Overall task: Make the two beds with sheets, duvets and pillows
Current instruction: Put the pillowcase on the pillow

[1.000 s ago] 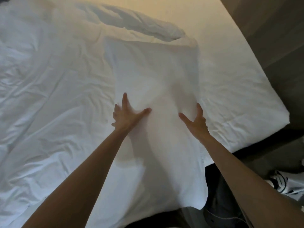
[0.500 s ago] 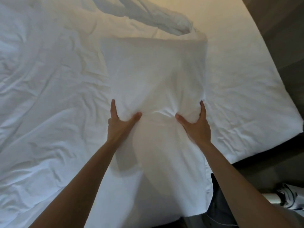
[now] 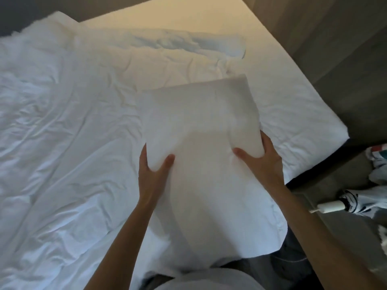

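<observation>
A white pillow (image 3: pixel 201 114) in a loose white case is held up over the bed. My left hand (image 3: pixel 154 172) grips its left side, thumb on top and fingers underneath. My right hand (image 3: pixel 261 160) grips the right side the same way. The empty end of the case (image 3: pixel 219 222) hangs down toward my body. Below the pillow lies a crumpled white duvet (image 3: pixel 62 132) covering the left and middle of the bed. The mattress with its white sheet (image 3: pixel 293 114) shows bare on the right, and a rolled fold of duvet (image 3: pixel 188 41) lies at the far end.
A dark floor strip (image 3: pixel 335 84) runs along the bed's right edge. Black-and-white cloth (image 3: pixel 364 199) and a small white cylinder (image 3: pixel 330 207) lie on the floor at the right. A dark headboard or wall (image 3: pixel 41 9) is at the top left.
Both hands went from pressing flat on the pillow to gripping its sides, and the pillow has lifted and shifted right toward me. The view has tilted, showing more of the far bed end.
</observation>
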Demonstrator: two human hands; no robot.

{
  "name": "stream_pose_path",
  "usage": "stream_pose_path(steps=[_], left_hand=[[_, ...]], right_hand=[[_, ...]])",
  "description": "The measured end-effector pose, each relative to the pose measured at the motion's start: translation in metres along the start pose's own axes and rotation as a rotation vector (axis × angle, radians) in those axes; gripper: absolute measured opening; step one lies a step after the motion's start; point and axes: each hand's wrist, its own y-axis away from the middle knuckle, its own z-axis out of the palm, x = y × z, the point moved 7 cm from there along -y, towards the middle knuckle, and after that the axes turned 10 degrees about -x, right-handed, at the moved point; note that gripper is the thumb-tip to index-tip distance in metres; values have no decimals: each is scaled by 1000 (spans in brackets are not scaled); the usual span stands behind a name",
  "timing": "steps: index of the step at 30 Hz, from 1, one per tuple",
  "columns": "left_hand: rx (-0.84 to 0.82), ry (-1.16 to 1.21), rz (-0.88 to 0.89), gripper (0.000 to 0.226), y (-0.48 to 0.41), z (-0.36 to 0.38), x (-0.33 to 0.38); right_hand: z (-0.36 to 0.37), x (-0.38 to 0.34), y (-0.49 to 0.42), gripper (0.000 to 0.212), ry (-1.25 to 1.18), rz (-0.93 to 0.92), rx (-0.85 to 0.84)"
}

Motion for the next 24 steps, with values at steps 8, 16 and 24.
stream_pose_path(steps=[8, 16, 24], left_hand=[[-203, -49, 100, 78, 85, -36, -15], [-451, -129, 189, 81, 166, -31, -16], [-702, -332, 317, 81, 246, 5, -33]], right_hand=[[-4, 31, 166, 86, -70, 43, 207], [-17, 79, 310, 90, -198, 151, 419], [-12, 156, 453, 88, -388, 246, 622]])
